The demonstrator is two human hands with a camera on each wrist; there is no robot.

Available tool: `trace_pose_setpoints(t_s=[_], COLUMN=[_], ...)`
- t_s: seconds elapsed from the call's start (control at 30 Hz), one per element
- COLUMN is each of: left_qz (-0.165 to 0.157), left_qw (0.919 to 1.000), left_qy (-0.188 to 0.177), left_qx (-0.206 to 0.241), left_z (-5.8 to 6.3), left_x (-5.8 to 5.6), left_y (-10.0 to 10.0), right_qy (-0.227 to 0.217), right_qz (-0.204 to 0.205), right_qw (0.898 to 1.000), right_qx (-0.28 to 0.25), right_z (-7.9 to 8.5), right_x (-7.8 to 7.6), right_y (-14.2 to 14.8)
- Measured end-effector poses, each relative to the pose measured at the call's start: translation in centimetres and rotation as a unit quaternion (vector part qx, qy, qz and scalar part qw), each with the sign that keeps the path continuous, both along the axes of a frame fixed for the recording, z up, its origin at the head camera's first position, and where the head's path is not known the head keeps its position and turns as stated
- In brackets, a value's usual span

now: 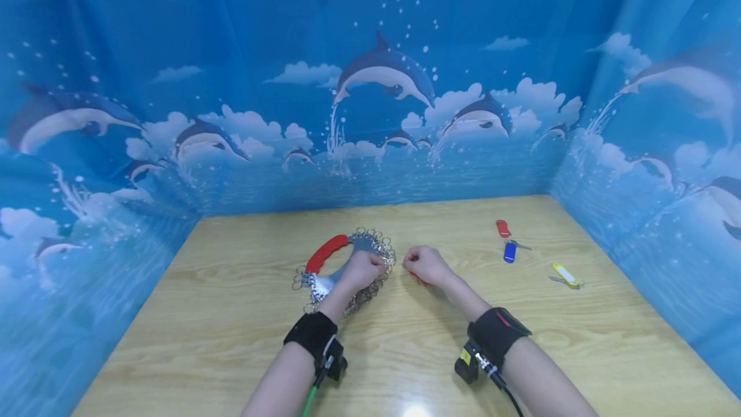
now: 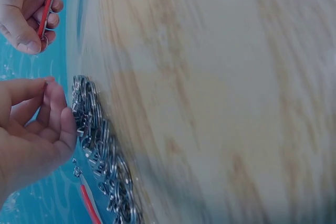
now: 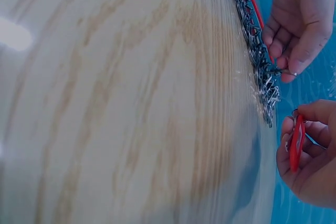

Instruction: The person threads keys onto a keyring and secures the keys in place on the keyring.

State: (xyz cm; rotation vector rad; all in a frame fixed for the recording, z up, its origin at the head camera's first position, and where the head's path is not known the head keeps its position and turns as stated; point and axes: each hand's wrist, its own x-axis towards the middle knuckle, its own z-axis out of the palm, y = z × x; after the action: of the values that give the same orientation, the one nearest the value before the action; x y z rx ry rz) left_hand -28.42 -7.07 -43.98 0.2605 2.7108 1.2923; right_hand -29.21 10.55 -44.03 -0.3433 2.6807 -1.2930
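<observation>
A large metal key ring with a red grip (image 1: 327, 251) lies on the table, its rim lined with many small metal clips (image 2: 100, 140). Over its right edge, my left hand (image 1: 363, 269) pinches one small metal clip (image 3: 287, 72) between thumb and fingertip. Just right of the ring, my right hand (image 1: 427, 265) holds a red key tag (image 3: 297, 142), gripping it near its small split ring (image 3: 295, 113). Both hands are close together but apart. In the head view the fingers partly hide the tag.
On the right of the wooden table (image 1: 243, 340) lie another red key tag (image 1: 502, 228), a blue key tag (image 1: 509, 251) with a key, and a yellow key tag (image 1: 565, 273) with a key. A blue dolphin-print curtain (image 1: 260, 172) encloses the back and sides.
</observation>
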Motion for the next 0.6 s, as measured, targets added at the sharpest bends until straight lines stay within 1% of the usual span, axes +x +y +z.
trace_pose_setpoints(t_s=[0.1, 0.2, 0.33, 0.5, 0.53, 0.6], left_qz=[-0.036, -0.052, -0.053, -0.043, -0.043, -0.041], left_qw=[0.9991, 0.9961, 0.9897, 0.9870, 0.9858, 0.9845], left_qy=[0.013, 0.051, 0.091, 0.098, 0.103, 0.108], left_qx=[-0.018, -0.050, -0.097, -0.120, -0.125, -0.132], left_z=[0.00, -0.03, -0.15, -0.10, -0.07, 0.02], left_x=[-0.08, -0.12, -0.15, -0.15, -0.17, -0.22], left_y=[-0.11, -0.08, 0.20, 0.39, 0.39, 0.38], right_qy=[0.006, 0.006, -0.001, 0.016, 0.020, 0.016], right_qz=[0.006, 0.011, 0.010, 0.020, 0.021, 0.024], right_qw=[1.000, 1.000, 1.000, 0.999, 0.999, 0.999], right_qx=[0.000, -0.003, -0.001, 0.027, 0.035, 0.042], right_z=[-0.03, -0.10, -0.25, -0.27, -0.23, -0.12], right_x=[-0.02, -0.10, -0.13, -0.27, -0.29, -0.33], right_y=[-0.32, -0.62, -0.76, -0.67, -0.64, -0.57])
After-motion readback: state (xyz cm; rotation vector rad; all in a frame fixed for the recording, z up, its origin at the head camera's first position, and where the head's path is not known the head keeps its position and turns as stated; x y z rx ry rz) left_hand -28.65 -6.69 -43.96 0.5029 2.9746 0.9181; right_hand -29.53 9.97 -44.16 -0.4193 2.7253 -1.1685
